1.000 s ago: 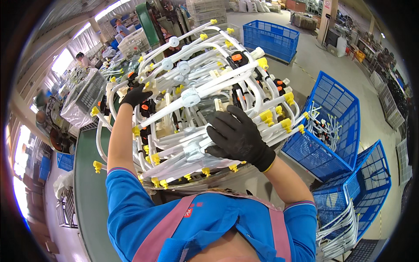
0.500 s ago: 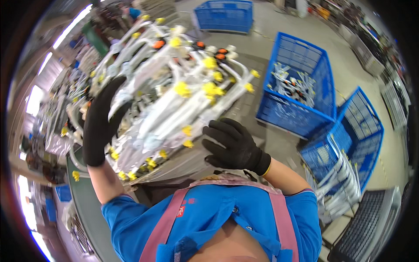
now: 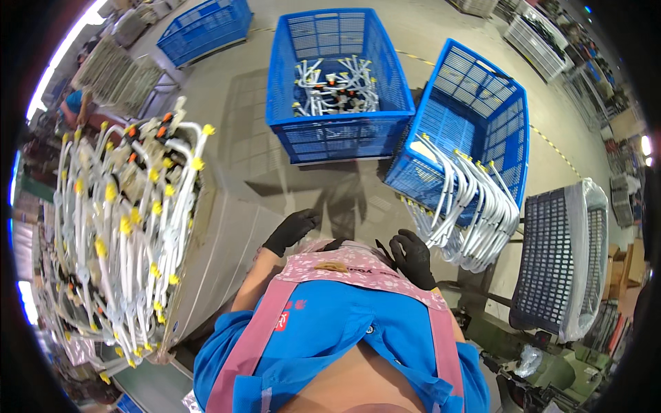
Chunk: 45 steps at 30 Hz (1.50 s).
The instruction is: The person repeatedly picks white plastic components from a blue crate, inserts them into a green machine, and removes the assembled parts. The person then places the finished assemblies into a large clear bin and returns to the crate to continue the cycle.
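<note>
Both my hands wear black gloves and hang low in front of my pink apron. My left hand (image 3: pixel 292 230) is empty, its fingers loosely curled over the grey floor. My right hand (image 3: pixel 413 257) is empty too, fingers apart, close to a bundle of bent white tubes (image 3: pixel 468 213) that hangs over the near edge of a tilted blue crate (image 3: pixel 482 103). At my left a large stack of white tubes with yellow and orange caps (image 3: pixel 124 234) rests on a grey bench, out of my hands.
A blue crate (image 3: pixel 337 131) holding several short white tubes stands straight ahead on the floor. Another blue crate (image 3: pixel 200 27) sits far left. A dark mesh crate wrapped in plastic (image 3: pixel 564 261) stands at right. A person works at the far left.
Both hands have let go of the capped tube stack, which now rests at my left. My view has swung right toward the blue crates, and my hands have dropped to my apron.
</note>
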### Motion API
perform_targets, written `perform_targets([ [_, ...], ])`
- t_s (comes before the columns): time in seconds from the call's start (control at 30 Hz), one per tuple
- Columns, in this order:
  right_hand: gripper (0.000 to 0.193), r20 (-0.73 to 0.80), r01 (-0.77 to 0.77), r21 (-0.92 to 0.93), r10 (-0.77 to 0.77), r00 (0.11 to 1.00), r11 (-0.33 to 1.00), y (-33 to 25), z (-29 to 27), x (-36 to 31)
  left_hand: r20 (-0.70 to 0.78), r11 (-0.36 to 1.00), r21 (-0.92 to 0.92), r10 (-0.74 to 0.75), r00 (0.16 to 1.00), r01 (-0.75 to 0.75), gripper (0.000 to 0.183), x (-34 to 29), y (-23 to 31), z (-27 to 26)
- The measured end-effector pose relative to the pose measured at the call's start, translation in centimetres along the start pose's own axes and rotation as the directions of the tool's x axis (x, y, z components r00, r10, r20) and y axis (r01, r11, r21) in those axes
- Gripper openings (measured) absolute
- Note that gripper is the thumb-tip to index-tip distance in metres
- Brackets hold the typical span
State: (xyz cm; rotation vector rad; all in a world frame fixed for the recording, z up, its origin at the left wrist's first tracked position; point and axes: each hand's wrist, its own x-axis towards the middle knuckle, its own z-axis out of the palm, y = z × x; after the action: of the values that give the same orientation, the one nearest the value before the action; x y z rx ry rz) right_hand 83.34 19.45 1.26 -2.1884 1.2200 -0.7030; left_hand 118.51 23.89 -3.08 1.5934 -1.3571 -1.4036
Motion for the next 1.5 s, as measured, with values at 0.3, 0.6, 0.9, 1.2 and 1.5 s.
perform_targets([
  [0.3, 0.022, -0.091, -0.395, -0.044, 0.390, 0.916, 0.918, 8.6, 1.2, 2.2, 0.152, 0.904, 0.410, 0.062, 0.986, -0.120, 0.027, 18.8, 1.0, 0.6],
  [0.6, 0.048, 0.055, -0.654, -0.268, 0.689, 0.723, 0.708, 19.2, 2.9, 18.4, 0.128, 0.726, 0.598, 0.333, 0.934, -0.341, 0.019, 50.4, -0.8, -5.4],
  [0.9, 0.060, 0.132, -0.549, -0.671, 0.809, 0.572, 0.498, 27.8, 7.4, 27.6, 0.151, 0.684, 0.709, -0.388, 0.909, 0.174, 0.032, 73.7, -16.9, -3.4],
  [1.2, 0.039, 0.151, -0.527, -0.767, 0.901, 0.407, 0.367, 29.2, 9.3, 26.1, 0.021, 0.862, 0.465, -0.238, 0.971, 0.202, 0.082, 83.9, -32.4, 1.8],
  [1.5, 0.032, 0.147, -0.517, -0.752, 0.869, 0.472, 0.408, 29.6, 9.4, 26.0, 0.220, 0.680, 0.720, -0.414, 0.883, 0.139, 0.065, 80.6, -26.2, -0.5],
])
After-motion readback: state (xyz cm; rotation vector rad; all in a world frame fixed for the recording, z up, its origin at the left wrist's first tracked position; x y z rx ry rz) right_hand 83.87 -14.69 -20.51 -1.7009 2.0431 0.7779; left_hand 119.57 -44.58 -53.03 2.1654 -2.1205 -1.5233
